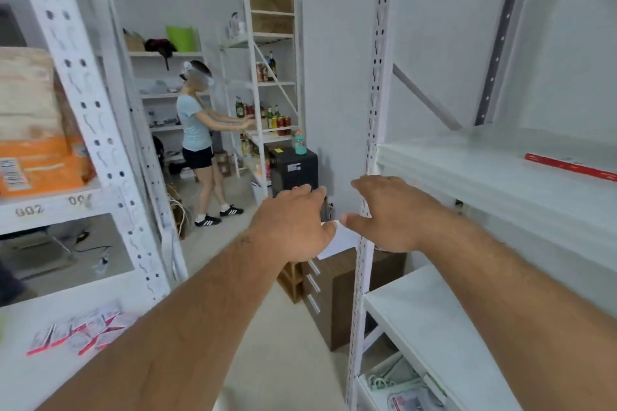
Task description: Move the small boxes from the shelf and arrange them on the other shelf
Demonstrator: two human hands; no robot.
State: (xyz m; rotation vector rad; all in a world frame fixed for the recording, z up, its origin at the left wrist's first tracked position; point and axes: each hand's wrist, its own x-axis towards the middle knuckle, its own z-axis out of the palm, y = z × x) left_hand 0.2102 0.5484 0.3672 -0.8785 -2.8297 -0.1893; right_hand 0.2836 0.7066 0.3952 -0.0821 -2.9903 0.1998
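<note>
Several small white-and-red boxes (76, 334) lie loose on the low shelf at the bottom left. One more red-edged small box (567, 165) lies flat on the right rack's upper shelf (484, 177). My left hand (293, 223) is stretched out between the two racks, back up, its fingers curled over something. Red edges (293, 188) show past its fingertips and a white face (337, 238) shows under its thumb, which looks like a small box. My right hand (390, 213) hovers beside it at the right rack's post (365, 243), with spread fingers holding nothing.
A wooden drawer cabinet (327, 294) stands on the floor below my hands. Another person (197, 140) works at a far shelf of bottles. A black box (293, 170) stands behind. Orange packs (36, 130) fill the left rack. The right rack's lower shelf (434, 327) is bare.
</note>
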